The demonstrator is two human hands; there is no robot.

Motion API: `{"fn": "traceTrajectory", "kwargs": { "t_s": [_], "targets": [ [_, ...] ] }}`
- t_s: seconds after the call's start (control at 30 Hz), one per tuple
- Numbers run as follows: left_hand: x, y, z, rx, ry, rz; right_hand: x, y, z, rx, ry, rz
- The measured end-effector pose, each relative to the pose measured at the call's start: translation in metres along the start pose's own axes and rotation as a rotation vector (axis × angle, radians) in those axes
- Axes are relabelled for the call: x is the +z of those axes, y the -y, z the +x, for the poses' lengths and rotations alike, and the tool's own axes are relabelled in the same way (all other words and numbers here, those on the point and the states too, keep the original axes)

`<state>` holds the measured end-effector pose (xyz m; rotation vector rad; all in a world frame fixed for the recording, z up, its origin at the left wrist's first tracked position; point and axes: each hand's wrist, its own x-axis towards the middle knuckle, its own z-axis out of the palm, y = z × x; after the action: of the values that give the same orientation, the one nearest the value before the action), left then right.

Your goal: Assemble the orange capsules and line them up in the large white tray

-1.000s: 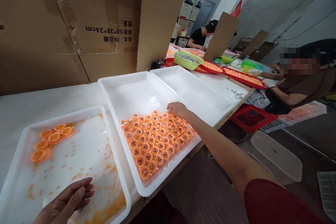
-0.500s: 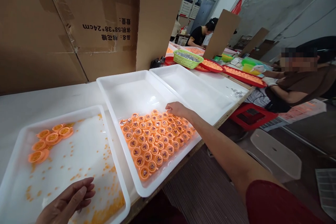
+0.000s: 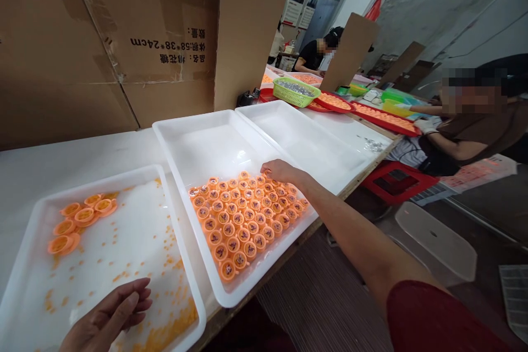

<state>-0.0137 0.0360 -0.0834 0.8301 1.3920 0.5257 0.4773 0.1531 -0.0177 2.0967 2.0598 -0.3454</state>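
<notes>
My right hand (image 3: 280,170) reaches into the middle white tray (image 3: 202,143), fingers closed on a small orange cup at the far edge of the group; the fingertips partly hide it. Rows of small orange cups (image 3: 241,217) with dark printed centres fill the near half of that tray. Low over the left white tray (image 3: 136,220) is my left hand (image 3: 111,311), fingers loosely curved and apart, with nothing visible in it. Several orange cups (image 3: 84,215) with yellow contents are grouped in that tray's far left corner, and yellow bits (image 3: 169,330) are scattered across its bottom.
Another white tray (image 3: 297,126) stands beyond the middle one. Cardboard (image 3: 165,27) walls the table's back. A green basket (image 3: 295,92) and red trays (image 3: 383,118) of orange pieces stand farther along. A co-worker (image 3: 466,121) in gloves sits at the right, near a red stool (image 3: 412,181).
My right hand has dipped slightly, its fingers now down at a cup on the far edge. The left hand stays almost still. The co-worker's hands have shifted a little.
</notes>
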Motion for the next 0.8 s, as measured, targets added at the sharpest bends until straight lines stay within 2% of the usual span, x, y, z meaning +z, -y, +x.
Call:
{"fn": "traceTrajectory", "kwargs": {
  "t_s": [0.27,0.57,0.8],
  "targets": [
    [0.006,-0.005,-0.007,0.028,-0.026,0.006,0.014,-0.013,0.016,0.019,-0.035,-0.136],
    [0.008,0.004,-0.006,0.084,-0.026,0.066,0.014,-0.015,0.006,-0.044,-0.009,-0.242],
    [0.011,-0.002,-0.008,0.072,-0.046,0.073,0.019,-0.018,0.006,-0.069,-0.071,-0.236]
  ]
}}
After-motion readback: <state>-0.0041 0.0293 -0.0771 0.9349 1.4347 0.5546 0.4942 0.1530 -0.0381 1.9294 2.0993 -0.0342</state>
